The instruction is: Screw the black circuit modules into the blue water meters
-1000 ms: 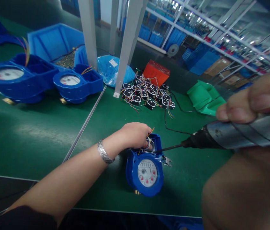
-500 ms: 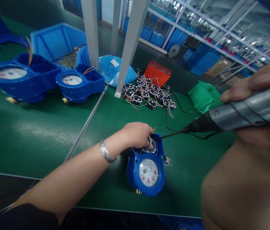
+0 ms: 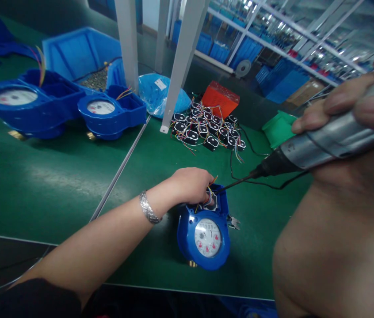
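**Technician:** State the position of the workpiece.

**Reference:** The blue plastic meter housing with a round white dial (image 3: 185,238) rests on the green counter (image 3: 246,260), near its front edge. A black rectangular module with a white rim (image 3: 214,206) lies inside the open compartment (image 3: 224,202) behind the dial, with thin coloured wires (image 3: 210,192) rising beside it.

**Technician:** Which step is in hand?

**Reference:** Judged from the layout, screwdriver work at the module. The right hand (image 3: 339,99) has its fingers wrapped around the silver cylindrical power screwdriver (image 3: 326,148). Its long dark bit (image 3: 236,183) reaches the compartment's far side; the seat of the tip cannot be made out.

**Technician:** And the left hand?

**Reference:** The left hand (image 3: 192,183) bends over the compartment, thumb against the module. The other fingertips are hidden; whether they pinch the wires cannot be told.

**Technician:** What does the next move call for?

**Reference:** In judgement: firm pressure on the module, wires clear of the bit, and tip alignment checked. The bit enters at a slant, so slipping is a possible fault.
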`<state>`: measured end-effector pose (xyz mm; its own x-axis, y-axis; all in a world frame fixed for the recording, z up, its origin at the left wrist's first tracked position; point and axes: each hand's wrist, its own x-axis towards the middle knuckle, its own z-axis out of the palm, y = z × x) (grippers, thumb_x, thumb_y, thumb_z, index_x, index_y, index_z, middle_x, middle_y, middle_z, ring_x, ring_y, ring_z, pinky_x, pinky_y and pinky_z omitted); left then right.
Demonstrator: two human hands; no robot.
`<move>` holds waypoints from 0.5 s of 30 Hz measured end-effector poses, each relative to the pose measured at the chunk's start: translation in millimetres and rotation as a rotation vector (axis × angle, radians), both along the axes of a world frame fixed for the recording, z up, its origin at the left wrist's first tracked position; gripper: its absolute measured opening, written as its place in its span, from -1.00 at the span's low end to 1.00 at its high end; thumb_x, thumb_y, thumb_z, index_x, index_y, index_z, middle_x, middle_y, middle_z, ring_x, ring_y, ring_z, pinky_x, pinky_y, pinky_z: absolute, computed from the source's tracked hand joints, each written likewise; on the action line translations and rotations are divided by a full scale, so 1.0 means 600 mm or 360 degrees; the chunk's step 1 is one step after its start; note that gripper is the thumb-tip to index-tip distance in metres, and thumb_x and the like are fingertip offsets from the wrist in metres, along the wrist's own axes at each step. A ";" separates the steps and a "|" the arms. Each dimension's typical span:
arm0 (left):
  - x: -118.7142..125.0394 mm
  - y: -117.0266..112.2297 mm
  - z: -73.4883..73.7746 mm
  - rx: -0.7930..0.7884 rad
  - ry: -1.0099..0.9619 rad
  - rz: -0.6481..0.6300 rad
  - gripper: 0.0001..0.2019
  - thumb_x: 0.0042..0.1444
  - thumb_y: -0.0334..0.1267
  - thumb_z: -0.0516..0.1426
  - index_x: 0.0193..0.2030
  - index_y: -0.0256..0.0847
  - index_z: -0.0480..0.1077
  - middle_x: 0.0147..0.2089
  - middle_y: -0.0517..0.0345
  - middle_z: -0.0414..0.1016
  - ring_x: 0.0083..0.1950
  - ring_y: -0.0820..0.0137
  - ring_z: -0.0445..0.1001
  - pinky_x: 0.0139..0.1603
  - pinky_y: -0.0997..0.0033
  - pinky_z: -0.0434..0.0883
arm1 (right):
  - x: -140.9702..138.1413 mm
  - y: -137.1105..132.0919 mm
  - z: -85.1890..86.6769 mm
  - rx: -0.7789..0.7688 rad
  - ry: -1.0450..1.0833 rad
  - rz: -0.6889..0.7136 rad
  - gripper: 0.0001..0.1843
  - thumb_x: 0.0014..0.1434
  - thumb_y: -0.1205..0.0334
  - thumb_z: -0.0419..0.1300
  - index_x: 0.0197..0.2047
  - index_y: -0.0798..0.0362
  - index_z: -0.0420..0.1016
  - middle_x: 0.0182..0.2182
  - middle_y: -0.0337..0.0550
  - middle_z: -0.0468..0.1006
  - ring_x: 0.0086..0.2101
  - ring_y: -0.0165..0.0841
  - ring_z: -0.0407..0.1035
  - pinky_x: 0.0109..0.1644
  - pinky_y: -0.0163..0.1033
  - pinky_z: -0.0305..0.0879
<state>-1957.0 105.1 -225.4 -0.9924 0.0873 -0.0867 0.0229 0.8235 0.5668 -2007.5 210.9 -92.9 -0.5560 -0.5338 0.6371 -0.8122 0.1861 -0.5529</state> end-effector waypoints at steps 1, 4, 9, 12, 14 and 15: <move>0.000 0.000 0.000 -0.0002 0.0000 0.0000 -0.72 -0.16 -0.04 0.16 -0.32 -0.14 0.39 -0.34 0.09 0.48 -0.35 0.26 0.42 -0.57 0.47 0.14 | -0.002 -0.001 0.000 -0.0087 -0.0016 0.0144 -0.17 -0.08 -0.07 -0.60 -0.14 0.03 0.36 -0.26 -0.20 0.38 -0.31 -0.38 0.29 -0.35 -0.14 0.14; 0.000 0.001 0.000 0.0000 -0.0023 0.0012 -0.73 -0.16 -0.06 0.17 -0.33 -0.14 0.40 -0.35 0.10 0.47 -0.36 0.29 0.42 -0.57 0.49 0.14 | -0.009 -0.005 0.000 -0.0213 -0.0099 0.0335 -0.58 -0.08 0.11 -0.21 -0.31 0.02 0.39 -0.48 -0.24 0.29 -0.47 -0.48 0.23 -0.44 -0.23 0.14; 0.002 0.001 0.000 0.0027 -0.0027 0.0031 -0.74 -0.17 -0.06 0.18 -0.34 -0.13 0.41 -0.37 0.11 0.47 -0.38 0.29 0.42 -0.57 0.48 0.13 | -0.017 -0.012 0.000 -0.0305 -0.0230 0.0396 -0.73 -0.23 0.32 -0.06 -0.36 0.06 0.28 -0.51 -0.18 0.18 -0.53 -0.39 0.20 -0.53 -0.21 0.13; 0.002 0.001 0.000 0.0061 -0.0026 0.0040 -0.76 -0.18 -0.08 0.18 -0.36 -0.12 0.41 -0.40 0.13 0.47 -0.40 0.30 0.41 -0.58 0.48 0.11 | -0.018 -0.012 0.001 -0.0290 -0.0228 0.0441 -0.71 -0.24 0.34 -0.09 -0.36 0.06 0.28 -0.52 -0.17 0.17 -0.54 -0.38 0.20 -0.54 -0.20 0.12; 0.002 0.001 0.000 0.0074 -0.0019 0.0049 -0.77 -0.18 -0.09 0.18 -0.37 -0.13 0.41 -0.41 0.14 0.46 -0.40 0.31 0.41 -0.59 0.48 0.10 | -0.014 -0.011 0.002 -0.0272 -0.0220 0.0484 -0.67 -0.25 0.35 -0.10 -0.34 0.06 0.30 -0.54 -0.19 0.17 -0.53 -0.37 0.21 -0.54 -0.19 0.14; 0.002 0.001 0.000 0.0079 -0.0015 0.0054 -0.78 -0.18 -0.09 0.18 -0.37 -0.13 0.41 -0.41 0.14 0.46 -0.40 0.31 0.41 -0.59 0.48 0.10 | -0.012 -0.011 0.004 -0.0250 -0.0218 0.0500 -0.64 -0.25 0.35 -0.10 -0.31 0.06 0.31 -0.54 -0.20 0.18 -0.52 -0.38 0.22 -0.53 -0.19 0.17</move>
<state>-1955.8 105.8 -225.4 -0.9940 0.0577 -0.0924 -0.0103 0.7947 0.6069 -2014.6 204.3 -90.5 -0.4665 -0.5936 0.6558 -0.7328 -0.1558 -0.6624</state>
